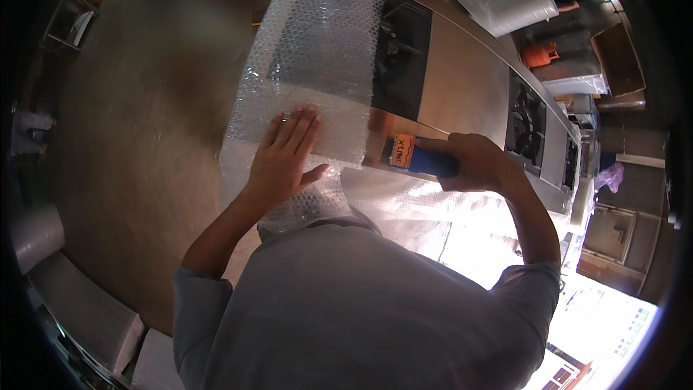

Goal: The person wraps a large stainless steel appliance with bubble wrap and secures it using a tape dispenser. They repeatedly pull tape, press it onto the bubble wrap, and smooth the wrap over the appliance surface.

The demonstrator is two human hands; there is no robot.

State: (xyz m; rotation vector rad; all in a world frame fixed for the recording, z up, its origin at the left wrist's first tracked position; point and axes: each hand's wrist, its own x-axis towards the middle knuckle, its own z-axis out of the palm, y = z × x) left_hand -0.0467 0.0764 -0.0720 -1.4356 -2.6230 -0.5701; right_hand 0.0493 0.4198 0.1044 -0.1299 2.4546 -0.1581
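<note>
In the head view, we see both hands near the middle of the frame. The left hand [285, 148] lies palm down on a clear sheet of plastic bubble wrap [317, 43]; its four fingers are almost straight and close to each other, and the thumb stands apart toward the right. How strongly it presses, we cannot tell.

The right hand [476, 162], right of the centre, is closed around a blue hand-held tool with an orange label [437, 162]. The fingertips of this hand are mostly hidden from us.

The tool has its long axis nearly level across the frame, and its labelled end points to the left. That end is just beside the right edge of the sheet; whether they touch, we cannot tell. The sheet's long axis runs from the top middle down to the left hand. So the sheet is left of the right hand's fingers, and directly under those of the left hand, which is the nearer one.

Below the sheet is a long stainless-steel stove top with black burners [462, 58], stretching toward the right of the frame. In the upper right, we notice a thick whitish roll of plastic wrap [523, 7].
</note>
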